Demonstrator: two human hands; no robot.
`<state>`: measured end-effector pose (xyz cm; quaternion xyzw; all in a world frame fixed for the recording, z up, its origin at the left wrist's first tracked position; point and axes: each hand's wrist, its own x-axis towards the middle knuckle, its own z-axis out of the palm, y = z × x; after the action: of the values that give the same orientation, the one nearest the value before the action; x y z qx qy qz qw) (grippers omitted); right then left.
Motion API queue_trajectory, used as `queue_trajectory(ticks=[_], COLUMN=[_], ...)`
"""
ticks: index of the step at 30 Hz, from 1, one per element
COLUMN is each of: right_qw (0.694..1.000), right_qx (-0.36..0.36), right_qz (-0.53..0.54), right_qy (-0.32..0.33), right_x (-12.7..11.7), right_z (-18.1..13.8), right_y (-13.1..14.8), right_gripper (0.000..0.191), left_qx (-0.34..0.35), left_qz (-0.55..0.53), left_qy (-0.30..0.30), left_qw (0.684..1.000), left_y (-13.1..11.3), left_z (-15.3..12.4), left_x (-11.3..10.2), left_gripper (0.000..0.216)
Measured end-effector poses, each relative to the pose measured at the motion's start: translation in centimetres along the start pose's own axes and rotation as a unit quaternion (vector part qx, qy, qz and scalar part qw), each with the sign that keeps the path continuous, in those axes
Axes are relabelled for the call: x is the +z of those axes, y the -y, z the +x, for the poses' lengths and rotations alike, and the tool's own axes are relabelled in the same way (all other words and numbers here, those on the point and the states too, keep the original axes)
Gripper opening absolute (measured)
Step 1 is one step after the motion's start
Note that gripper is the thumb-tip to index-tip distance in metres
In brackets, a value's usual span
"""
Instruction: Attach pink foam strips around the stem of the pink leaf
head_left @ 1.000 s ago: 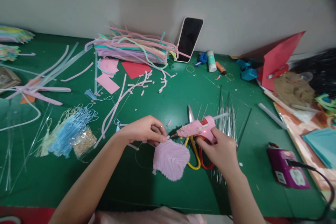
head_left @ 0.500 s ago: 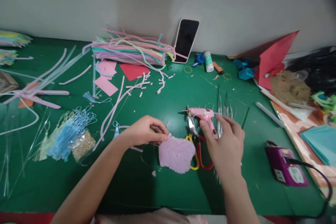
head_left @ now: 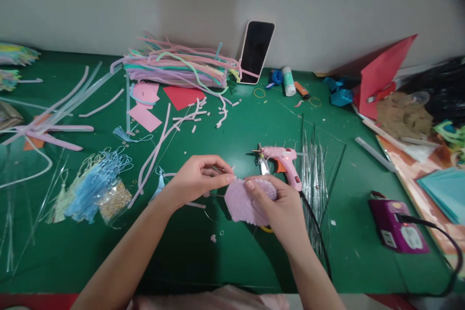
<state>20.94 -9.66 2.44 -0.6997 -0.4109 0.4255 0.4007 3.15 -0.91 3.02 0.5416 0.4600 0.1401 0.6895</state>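
Observation:
A flat lilac piece of ridged, fuzzy pipe cleaners [head_left: 247,206] is held above the table between both hands. My left hand [head_left: 203,177] is closed in a pinch at its upper left edge. On the other side, my right hand [head_left: 281,203] grips it, thumb on the face and fingers behind. Just beyond lies a pink hot glue gun [head_left: 281,157] with an orange trigger, its nose pointing left. Under it, a metal tool [head_left: 264,167] shows in part; a yellow handle [head_left: 267,228] peeks out below the lilac piece.
Bundled pipe cleaners [head_left: 178,70] and a leaning phone [head_left: 257,51] are at the back. Tassels [head_left: 96,181] and a bag of gold bits [head_left: 115,201] lie left. Silvery wires [head_left: 315,184], a black cord [head_left: 316,223] and a purple box [head_left: 398,227] are on the right.
My right hand has come off the glue gun and moved left to take hold of the lilac piece. The glue gun stays on the table. The lilac piece has tilted and shifted slightly right.

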Motion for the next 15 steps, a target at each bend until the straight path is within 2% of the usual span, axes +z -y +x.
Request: queue_trajectory(ticks=[7, 15], right_qw=[0.999, 0.999], right_qx=[-0.014, -0.018], right_qz=[-0.024, -0.033], right_qy=[0.020, 0.037], right_x=[-0.2, -0.3], right_z=[0.4, 0.6], right_y=[0.6, 1.2], right_gripper=[0.017, 0.016], left_qx=[-0.001, 0.006], left_qz=[0.023, 0.052], left_qy=[-0.005, 0.020], left_qw=[1.000, 0.998], left_y=[-0.5, -1.3], left_z=[-0.2, -0.2], left_x=[0.1, -0.1], left_gripper=[0.024, 0.025])
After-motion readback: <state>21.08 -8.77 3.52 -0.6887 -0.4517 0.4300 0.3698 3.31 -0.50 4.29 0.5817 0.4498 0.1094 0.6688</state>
